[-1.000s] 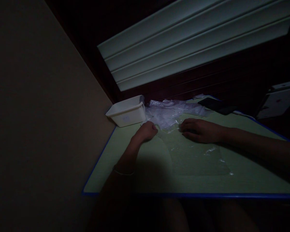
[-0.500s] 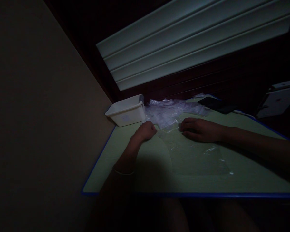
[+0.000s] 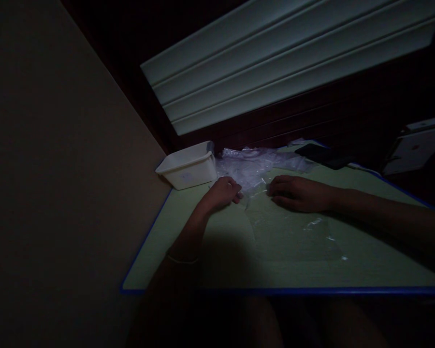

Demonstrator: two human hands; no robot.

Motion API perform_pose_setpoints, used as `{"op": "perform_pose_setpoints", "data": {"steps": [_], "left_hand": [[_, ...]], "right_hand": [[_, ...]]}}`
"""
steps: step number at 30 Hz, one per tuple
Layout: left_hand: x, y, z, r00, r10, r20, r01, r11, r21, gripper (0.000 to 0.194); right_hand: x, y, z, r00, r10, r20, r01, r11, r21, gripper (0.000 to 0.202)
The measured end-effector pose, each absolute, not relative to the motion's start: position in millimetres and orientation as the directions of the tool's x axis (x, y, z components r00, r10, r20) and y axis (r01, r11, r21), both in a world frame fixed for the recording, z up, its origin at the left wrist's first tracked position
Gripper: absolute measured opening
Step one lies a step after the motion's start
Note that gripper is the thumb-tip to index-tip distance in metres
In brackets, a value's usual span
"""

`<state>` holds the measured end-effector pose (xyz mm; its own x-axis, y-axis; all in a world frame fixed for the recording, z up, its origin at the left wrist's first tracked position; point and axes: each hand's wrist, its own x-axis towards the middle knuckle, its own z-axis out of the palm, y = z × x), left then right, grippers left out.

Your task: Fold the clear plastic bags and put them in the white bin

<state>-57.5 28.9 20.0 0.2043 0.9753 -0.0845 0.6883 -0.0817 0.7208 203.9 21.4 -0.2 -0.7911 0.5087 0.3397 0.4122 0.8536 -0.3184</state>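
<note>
A: What is nearest?
B: The clear plastic sheet, lying flat on the green table.
A: And the hands?
B: At its far part. The right hand is loosely open, fingers bent; the left hand is curled, but I cannot tell if it grips.
A: Farther?
B: Crumpled plastic, with the white container at left.

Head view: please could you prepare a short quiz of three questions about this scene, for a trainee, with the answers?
1. True or false: the white bin stands to the right of the crumpled plastic.
2. What lies flat, extending towards the person from the right hand?
A) a folded towel
B) clear plastic
C) a metal tray
3. Fill in: the green table has a ____ rim.
Key: 1 false; 2 B; 3 blue.
</note>
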Motion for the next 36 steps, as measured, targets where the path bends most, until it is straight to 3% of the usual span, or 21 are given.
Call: {"op": "perform_pose_setpoints", "data": {"steps": [9, 13, 22, 25, 29, 33, 36], "left_hand": [[-46, 22, 26, 0.349, 0.929, -0.119, 0.485, -0.070, 0.871, 0.061], [-43, 19, 27, 0.400, 0.901, -0.170, 0.481, -0.048, 0.875, 0.070], [-40, 17, 23, 0.418, 0.896, -0.148, 0.532, -0.110, 0.840, 0.066], [-41, 19, 23, 0.435, 0.889, -0.144, 0.515, -0.115, 0.849, 0.066], [-46, 24, 22, 0.359, 0.931, -0.060, 0.522, -0.147, 0.840, 0.058], [-55, 29, 19, 0.209, 0.976, 0.054, 0.735, -0.194, 0.650, 0.041], [-56, 30, 15, 0.211, 0.976, 0.055, 0.815, -0.207, 0.541, 0.042]], "right_hand": [[204, 22, -1, -0.797, 0.507, 0.328, 0.419, 0.855, -0.305, 0.027], [203, 21, 1, -0.796, 0.514, 0.321, 0.429, 0.852, -0.301, 0.027], [205, 21, 2, -0.628, 0.696, 0.348, 0.590, 0.717, -0.371, 0.031], [207, 22, 2, -0.661, 0.618, 0.425, 0.519, 0.786, -0.336, 0.034], [207, 20, 3, -0.775, 0.491, 0.398, 0.366, 0.862, -0.352, 0.035], [204, 20, 2, -0.814, 0.471, 0.340, 0.346, 0.864, -0.367, 0.031], [204, 20, 1, -0.811, 0.476, 0.341, 0.349, 0.860, -0.372, 0.031]]}}
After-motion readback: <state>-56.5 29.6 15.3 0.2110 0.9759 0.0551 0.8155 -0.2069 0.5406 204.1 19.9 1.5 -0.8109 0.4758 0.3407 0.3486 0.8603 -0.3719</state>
